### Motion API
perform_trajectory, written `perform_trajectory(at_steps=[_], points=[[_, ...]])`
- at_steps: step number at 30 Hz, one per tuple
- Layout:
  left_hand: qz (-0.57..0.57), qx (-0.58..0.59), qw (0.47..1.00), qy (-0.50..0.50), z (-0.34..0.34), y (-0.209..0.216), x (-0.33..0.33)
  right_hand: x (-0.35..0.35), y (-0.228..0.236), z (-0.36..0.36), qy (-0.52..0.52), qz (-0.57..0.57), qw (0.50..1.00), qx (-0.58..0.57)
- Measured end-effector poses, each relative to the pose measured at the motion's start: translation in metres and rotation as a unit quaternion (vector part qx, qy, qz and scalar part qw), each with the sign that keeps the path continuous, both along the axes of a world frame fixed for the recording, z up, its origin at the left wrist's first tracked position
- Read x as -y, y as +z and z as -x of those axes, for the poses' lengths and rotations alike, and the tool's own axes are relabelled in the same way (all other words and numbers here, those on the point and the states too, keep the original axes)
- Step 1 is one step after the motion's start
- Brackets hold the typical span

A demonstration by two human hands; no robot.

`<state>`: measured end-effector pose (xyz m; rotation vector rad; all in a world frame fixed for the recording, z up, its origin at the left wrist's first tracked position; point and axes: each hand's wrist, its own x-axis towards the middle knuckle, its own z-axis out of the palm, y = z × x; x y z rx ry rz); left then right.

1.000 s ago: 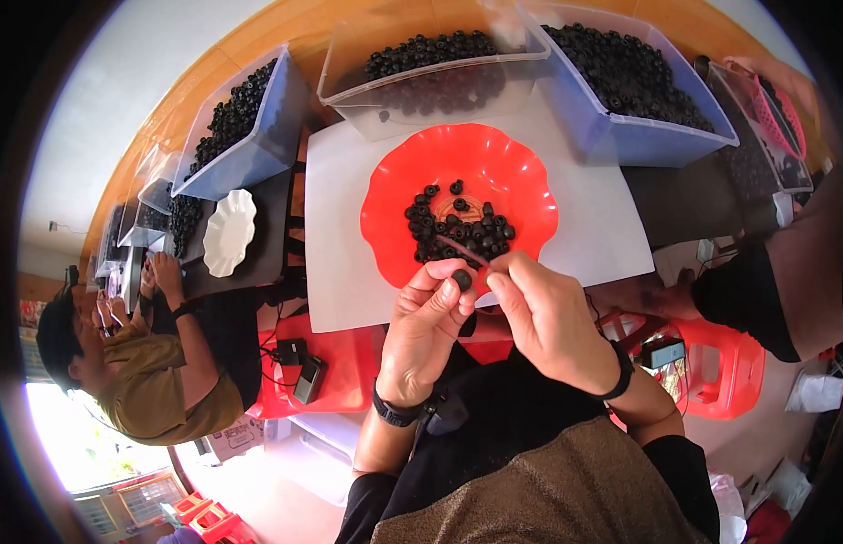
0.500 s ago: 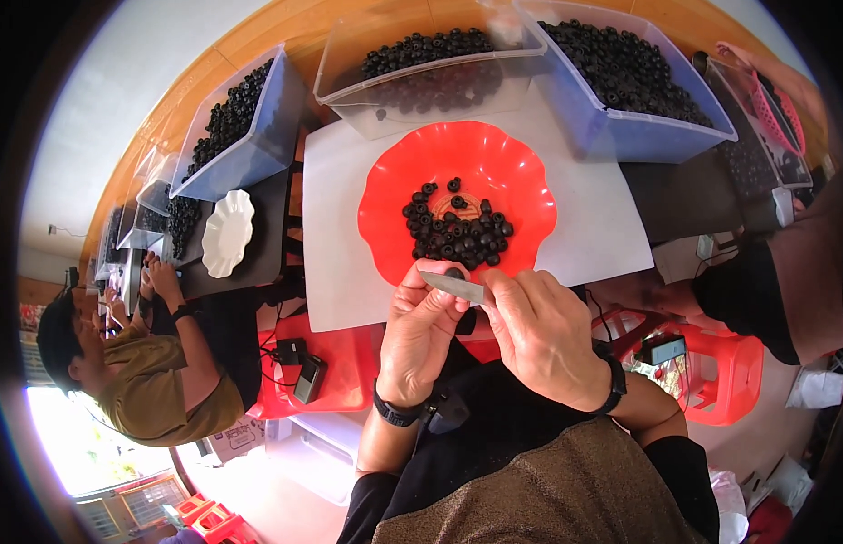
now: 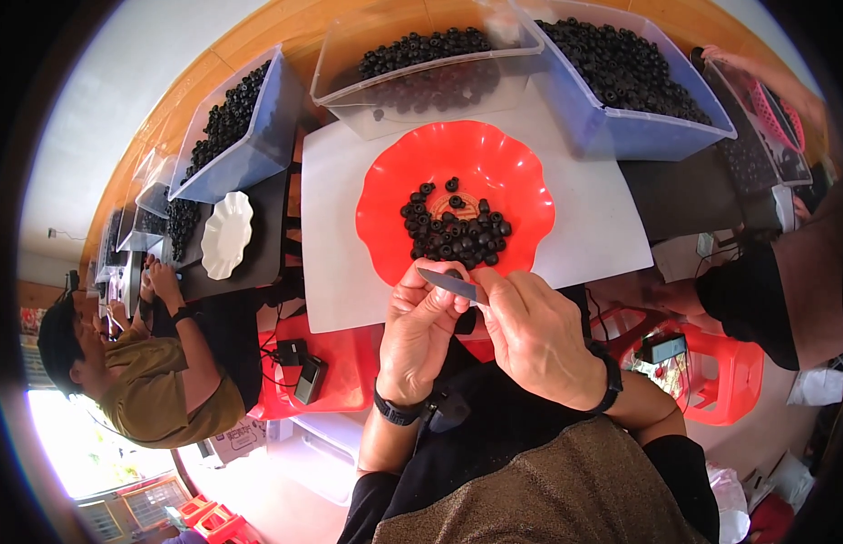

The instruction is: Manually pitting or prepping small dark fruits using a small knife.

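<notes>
Having come closer, the knife (image 3: pixel 449 284) now overlaps the black piece (image 3: pixel 455 272).

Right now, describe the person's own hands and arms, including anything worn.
The left hand and right hand are ungloved. A black wristband circles the left wrist; a similar black band circles the right. Black fabric sleeves end around the elbows.

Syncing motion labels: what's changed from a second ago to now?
The right hand has come slightly toward the body; its knife, then angled out over the red bowl, now lies across the black piece, tip leftward. Nothing was grasped or released. Unchanged: left hand holding that piece, bowl in place.
</notes>
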<state>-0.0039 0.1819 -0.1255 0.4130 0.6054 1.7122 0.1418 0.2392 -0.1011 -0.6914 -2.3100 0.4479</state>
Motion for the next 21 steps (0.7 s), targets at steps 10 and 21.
perform_trajectory(at_steps=[10,21], points=[[0.029,-0.015,0.999,0.017,-0.001,-0.002,0.000,0.002,-0.005,0.011,-0.018,0.018,1.000,0.006],[0.017,-0.041,0.999,0.026,0.001,-0.006,0.001,-0.004,-0.004,0.016,-0.030,0.040,0.998,0.025]])
